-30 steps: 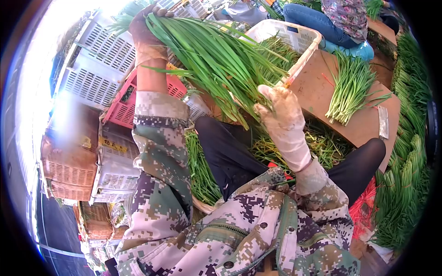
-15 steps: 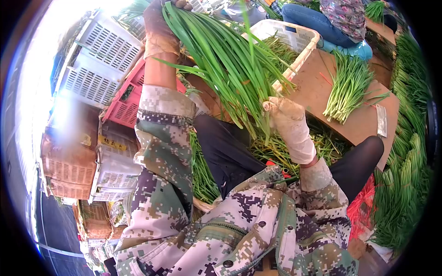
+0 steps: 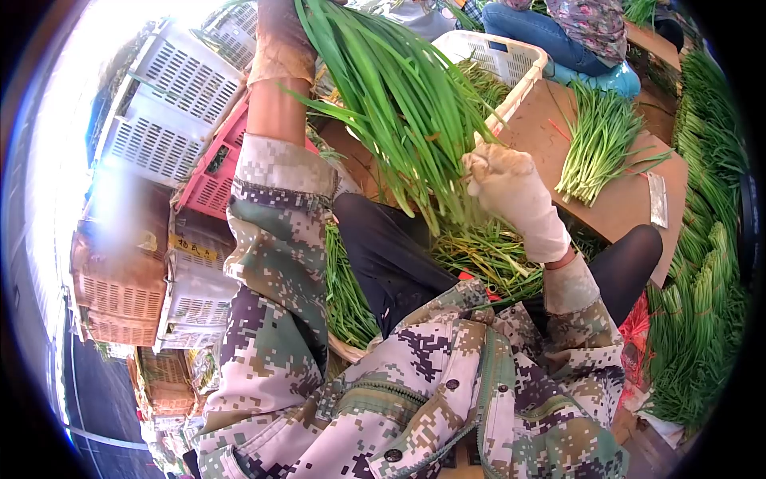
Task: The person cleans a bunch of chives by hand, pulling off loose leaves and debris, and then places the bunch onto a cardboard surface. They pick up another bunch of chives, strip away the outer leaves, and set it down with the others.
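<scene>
Left hand point(image 3: 281, 30) has risen toward 11 o'clock, gripping the leaf bunch point(image 3: 399, 96). Right hand point(image 3: 511, 182), 2 o'clock, curls beside it; contents unclear.

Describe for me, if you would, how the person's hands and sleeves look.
The right hand wears a stained off-white glove; the left hand, a brownish, soiled glove wrinkled at the wrist. Both sleeves show pixelated camouflage with pale cuffs.

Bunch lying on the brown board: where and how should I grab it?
Around the pale stalks, just above their ends, coming from the wearer's side with the right hand, I'd say: they lie close together and point this way, while the leaves fan out beyond.
</scene>
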Tool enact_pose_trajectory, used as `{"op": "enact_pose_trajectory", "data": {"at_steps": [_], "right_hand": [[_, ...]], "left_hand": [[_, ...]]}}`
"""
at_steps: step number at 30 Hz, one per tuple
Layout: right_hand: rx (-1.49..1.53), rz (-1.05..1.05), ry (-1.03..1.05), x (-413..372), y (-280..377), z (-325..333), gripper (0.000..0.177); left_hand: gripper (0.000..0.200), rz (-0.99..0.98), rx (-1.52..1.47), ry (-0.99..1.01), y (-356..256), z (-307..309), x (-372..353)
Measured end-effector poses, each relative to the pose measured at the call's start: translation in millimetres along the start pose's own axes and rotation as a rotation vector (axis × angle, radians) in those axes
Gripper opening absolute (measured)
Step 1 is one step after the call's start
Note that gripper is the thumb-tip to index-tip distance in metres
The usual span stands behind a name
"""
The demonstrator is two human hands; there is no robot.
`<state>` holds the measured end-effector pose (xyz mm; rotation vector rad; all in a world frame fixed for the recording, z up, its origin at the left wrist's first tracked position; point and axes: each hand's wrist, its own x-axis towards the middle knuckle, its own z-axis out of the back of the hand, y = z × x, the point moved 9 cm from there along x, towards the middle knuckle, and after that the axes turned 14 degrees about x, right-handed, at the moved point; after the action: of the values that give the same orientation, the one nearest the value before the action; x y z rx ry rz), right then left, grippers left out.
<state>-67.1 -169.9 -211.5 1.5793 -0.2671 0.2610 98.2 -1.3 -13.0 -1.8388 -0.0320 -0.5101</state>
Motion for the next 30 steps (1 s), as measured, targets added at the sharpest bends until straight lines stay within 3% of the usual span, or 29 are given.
{"op": "enact_pose_trajectory", "data": {"at_steps": [1, 4, 5, 8, 10, 13, 14, 16, 18, 21, 24, 26, 28, 30], "right_hand": [[0.001, 0.001, -0.004, -1, 3, 1, 0.016], [0.384, -0.257, -0.148, -5, -12, 12, 0.019], [0.301, -0.122, -0.090, -1, -2, 14, 0.019], [0.527, -0.200, -0.174, 3, 1, 15, 0.019], [0.553, -0.201, -0.178, 6, 7, 15, 0.018], [0.047, -0.096, 0.046, 17, 4, 8, 0.017], [0.046, -0.095, 0.045, 15, 6, 10, 0.017], [-0.585, 0.104, -0.025, 10, 29, 16, 0.019], [-0.543, 0.035, -0.064, 10, 31, 20, 0.021], [-0.464, 0.045, -0.103, 10, 26, 18, 0.021], [-0.712, -0.012, 0.010, 12, 31, 10, 0.022], [-0.655, 0.158, -0.013, 17, 53, 6, 0.011], [-0.633, 0.146, -0.006, 25, 38, 5, 0.012], [-0.390, 0.199, 0.054, 36, 50, -5, 0.015]], "left_hand": [[0.004, 0.040, -0.040, 0.036, 5, -1, 4], [0.009, 0.007, -0.014, -0.006, 3, -3, 1], [0.009, 0.006, -0.014, -0.003, 3, -4, 0], [0.011, 0.029, 0.010, 0.095, 8, -15, -6], [0.011, -0.106, -0.018, 0.100, 3, -29, -22], [0.012, 0.053, 0.006, 0.134, 18, -30, -12], [0.012, 0.126, 0.048, 0.133, 24, -30, -12], [0.014, 0.179, 0.055, 0.152, 29, -31, -11], [0.016, 0.175, 0.030, 0.236, 29, -34, -12], [0.017, 0.259, 0.030, 0.166, 38, -27, -13], [0.015, 0.260, 0.152, 0.261, 43, -19, 2], [0.016, 0.242, 0.157, 0.253, 49, -13, 1], [0.017, 0.213, 0.163, 0.264, 50, -19, 3], [0.018, 0.186, 0.123, 0.246, 52, -20, 2]]}}
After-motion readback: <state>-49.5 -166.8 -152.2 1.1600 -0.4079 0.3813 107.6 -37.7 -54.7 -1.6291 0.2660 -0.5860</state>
